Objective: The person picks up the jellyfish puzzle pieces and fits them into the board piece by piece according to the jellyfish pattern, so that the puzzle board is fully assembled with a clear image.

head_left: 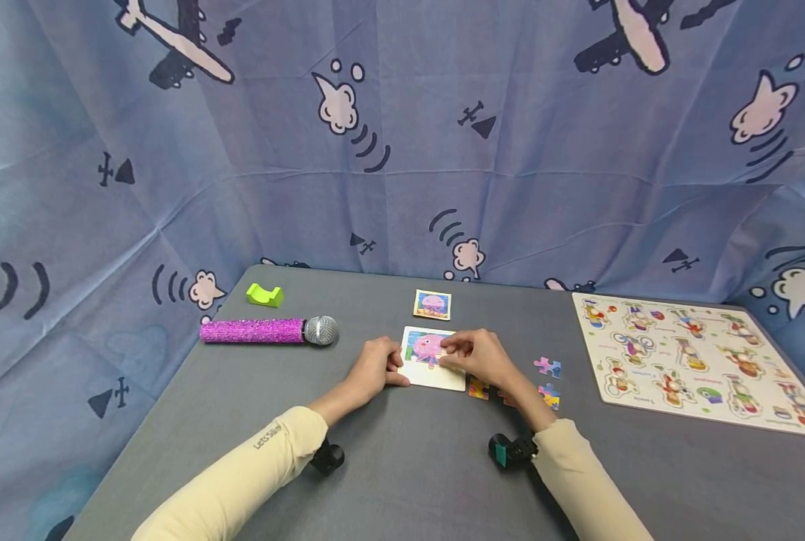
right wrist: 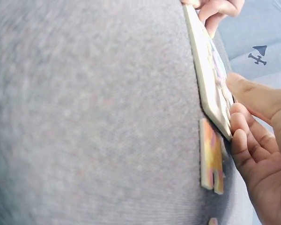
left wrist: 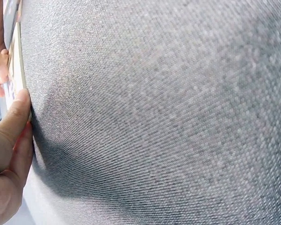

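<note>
A small white-framed puzzle board [head_left: 435, 378] lies on the grey table in the head view, its upper part showing a pink cartoon animal and its lower part plain. My left hand [head_left: 375, 367] grips the board's left edge, the thumb near the lower corner; the left wrist view shows that thumb [left wrist: 19, 105] along the rim. Over the right side of the picture, my right hand [head_left: 480, 357] holds a pink puzzle piece [head_left: 436, 349] between thumb and index finger, partly covered by the fingers. The right wrist view has curled fingers [right wrist: 241, 126] beside the board's right edge.
Loose puzzle pieces [head_left: 547, 367] lie near my right forearm, with an orange one [head_left: 478, 388] beside the board. Behind stands a small picture card [head_left: 432, 305]. A pink glitter microphone [head_left: 267, 331] and green block [head_left: 264, 295] are left; a large picture board [head_left: 700, 361] is right.
</note>
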Tool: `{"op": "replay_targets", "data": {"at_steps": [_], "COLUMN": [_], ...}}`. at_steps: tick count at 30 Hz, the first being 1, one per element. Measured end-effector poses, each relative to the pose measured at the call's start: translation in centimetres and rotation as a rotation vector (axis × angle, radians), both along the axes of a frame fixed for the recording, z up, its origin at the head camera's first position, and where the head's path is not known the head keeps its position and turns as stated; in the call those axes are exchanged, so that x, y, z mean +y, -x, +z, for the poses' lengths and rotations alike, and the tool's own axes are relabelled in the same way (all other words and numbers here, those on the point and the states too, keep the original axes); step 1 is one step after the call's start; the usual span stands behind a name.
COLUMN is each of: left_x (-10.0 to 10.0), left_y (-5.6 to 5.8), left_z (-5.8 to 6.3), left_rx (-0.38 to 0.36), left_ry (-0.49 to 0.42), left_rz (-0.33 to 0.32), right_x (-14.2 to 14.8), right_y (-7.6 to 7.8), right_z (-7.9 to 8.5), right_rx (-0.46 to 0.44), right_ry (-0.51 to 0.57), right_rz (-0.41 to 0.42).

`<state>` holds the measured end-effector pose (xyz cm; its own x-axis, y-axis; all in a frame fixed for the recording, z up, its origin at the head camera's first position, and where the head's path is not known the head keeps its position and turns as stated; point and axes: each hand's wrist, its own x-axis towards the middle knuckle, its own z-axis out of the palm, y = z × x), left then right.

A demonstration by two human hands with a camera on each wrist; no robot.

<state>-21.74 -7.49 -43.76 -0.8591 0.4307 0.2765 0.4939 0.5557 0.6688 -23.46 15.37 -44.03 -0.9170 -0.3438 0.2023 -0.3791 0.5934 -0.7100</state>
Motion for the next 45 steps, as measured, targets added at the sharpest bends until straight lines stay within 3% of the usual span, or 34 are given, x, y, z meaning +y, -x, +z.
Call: {"op": "replay_targets", "data": {"at_steps": [6,22,35,45], "left_x": [0.0,0.1,0.2,0.2], "left_y": [0.2,0.2,-0.3,-0.2], "left_z": [-0.2,0.1,-0.2,0.3], "left_rx": [0.008,0.009,0.001,-0.002], "left_ry": [-0.008,-0.003,0.009,0.028], "left_rz": [0.001,0.007,0.005,-0.005], "right_x": [-0.4,-1.4,0.8,3.1], "right_y": [0.0,-0.1,-0.7,-0.5], "right_z": [-0.1,-0.2,-0.3,0.2], "right_rx": [0.037,0.097,-0.081,-0.12], "right_ry": [0.069,0.041,0.25,0.231], "right_rz": [-0.024,-0.049,-0.01,-0.108]}}
